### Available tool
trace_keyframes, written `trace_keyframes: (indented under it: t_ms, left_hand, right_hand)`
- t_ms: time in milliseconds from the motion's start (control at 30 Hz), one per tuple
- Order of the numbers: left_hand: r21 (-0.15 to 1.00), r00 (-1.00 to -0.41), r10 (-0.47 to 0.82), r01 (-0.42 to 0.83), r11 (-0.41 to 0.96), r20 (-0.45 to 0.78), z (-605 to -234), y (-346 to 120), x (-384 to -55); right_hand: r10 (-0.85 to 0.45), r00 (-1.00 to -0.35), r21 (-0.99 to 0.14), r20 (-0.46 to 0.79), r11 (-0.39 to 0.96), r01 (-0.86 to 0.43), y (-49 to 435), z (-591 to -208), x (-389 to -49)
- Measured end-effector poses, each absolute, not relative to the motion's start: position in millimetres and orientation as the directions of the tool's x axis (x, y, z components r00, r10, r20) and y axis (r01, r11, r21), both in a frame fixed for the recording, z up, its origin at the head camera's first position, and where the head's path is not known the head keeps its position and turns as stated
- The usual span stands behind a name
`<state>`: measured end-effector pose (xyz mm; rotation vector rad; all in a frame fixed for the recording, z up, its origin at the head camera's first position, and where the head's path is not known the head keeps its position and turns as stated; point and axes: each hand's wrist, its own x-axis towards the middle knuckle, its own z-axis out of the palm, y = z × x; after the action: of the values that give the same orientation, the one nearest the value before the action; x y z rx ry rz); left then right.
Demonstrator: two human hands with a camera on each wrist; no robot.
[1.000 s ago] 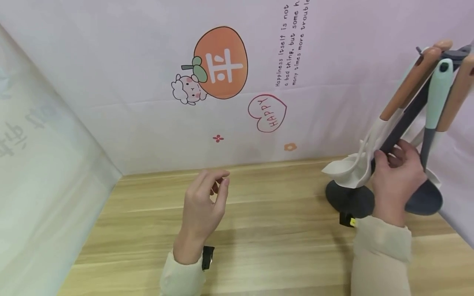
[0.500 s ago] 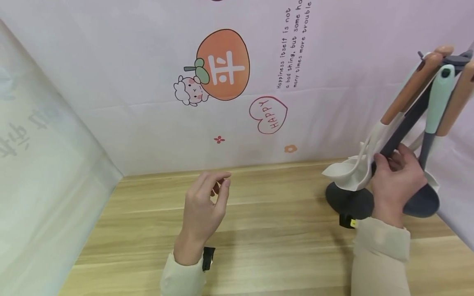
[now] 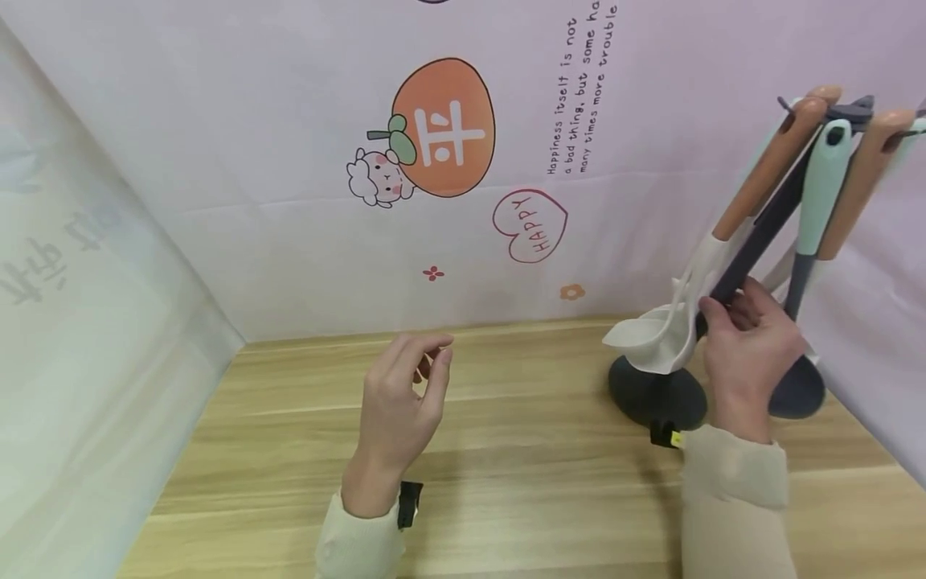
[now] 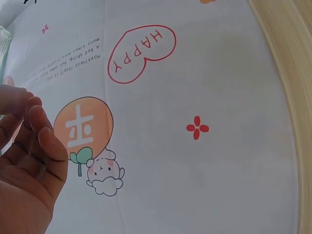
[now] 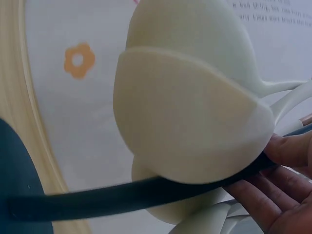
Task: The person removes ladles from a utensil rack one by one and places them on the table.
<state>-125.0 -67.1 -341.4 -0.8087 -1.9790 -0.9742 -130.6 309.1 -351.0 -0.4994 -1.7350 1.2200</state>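
Observation:
My right hand (image 3: 752,346) grips the dark post (image 3: 760,233) of a utensil stand, thumb on one side and fingers on the other. The stand's dark oval base (image 3: 654,394) is low on the left; I cannot tell whether it touches the table. White ladles (image 3: 647,338) with brown handles hang around the post, and a ladle bowl (image 5: 190,117) fills much of the right wrist view. A mint-handled utensil (image 3: 825,185) hangs nearer me; a dark rounded utensil head (image 3: 799,390) shows beyond my wrist. My left hand (image 3: 398,402) hovers with loosely bent fingers, holding nothing.
A wood-grain table (image 3: 521,498) lies below both hands. A white printed cloth wall (image 3: 289,265) rises along its back edge, with more cloth (image 3: 65,346) at the left and right sides.
My right hand and the utensil stand have shifted left, away from the right cloth side. The view has turned slightly, and my left hand stays nearly still.

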Motion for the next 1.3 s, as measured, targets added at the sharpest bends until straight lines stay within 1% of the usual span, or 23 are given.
trace_keyframes:
  t_ms: [233,333,433,567,667,733,867,967,1133,1300]
  left_hand:
    - [0.349,-0.504,0.203,0.787,0.509,0.839,-343.6,-66.5,-126.0]
    - [0.350,-0.505,0.203,0.786,0.510,0.839,-344.9,-66.5,-126.0]
    - [0.342,-0.498,0.199,0.785,0.516,0.844,-345.3,-67.1,-125.6]
    - [0.351,-0.503,0.189,0.782,0.516,0.843,-344.5,-67.1,-124.5]
    - [0.361,-0.503,0.178,0.785,0.503,0.846,-344.0,-64.2,-124.2]
    - [0.359,-0.488,0.167,0.797,0.486,0.857,-343.5,-61.0,-124.2]
    - [0.335,-0.433,0.133,0.827,0.453,0.891,-342.2,-52.9,-123.4]
    - [0.320,-0.397,0.099,0.842,0.434,0.912,-340.4,-47.1,-122.1]
    - [0.330,-0.384,0.049,0.846,0.419,0.922,-337.5,-41.2,-120.0]
    - [0.327,-0.372,0.028,0.848,0.418,0.928,-335.7,-38.6,-120.1]
  right_hand:
    - [0.675,-0.570,-0.884,0.468,0.372,-0.284,266.0,-349.3,-143.3]
    - [0.616,-0.604,-0.863,0.506,0.369,-0.345,243.6,-348.5,-147.1]
    - [0.541,-0.633,-0.832,0.554,0.398,-0.388,223.5,-347.5,-149.0]
    - [0.448,-0.682,-0.808,0.578,0.428,-0.404,200.0,-347.2,-148.9]
    - [0.395,-0.718,-0.807,0.573,0.422,-0.412,185.4,-349.4,-148.0]
    - [0.363,-0.730,-0.802,0.579,0.414,-0.430,177.0,-352.0,-147.0]
    - [0.308,-0.741,-0.793,0.597,0.367,-0.486,161.7,-357.6,-143.7]
    - [0.263,-0.748,-0.781,0.610,0.359,-0.511,151.6,-359.7,-140.0]
    - [0.205,-0.760,-0.764,0.617,0.384,-0.518,140.2,-359.8,-135.1]
    - [0.212,-0.780,-0.783,0.589,0.388,-0.486,137.2,-359.3,-134.1]
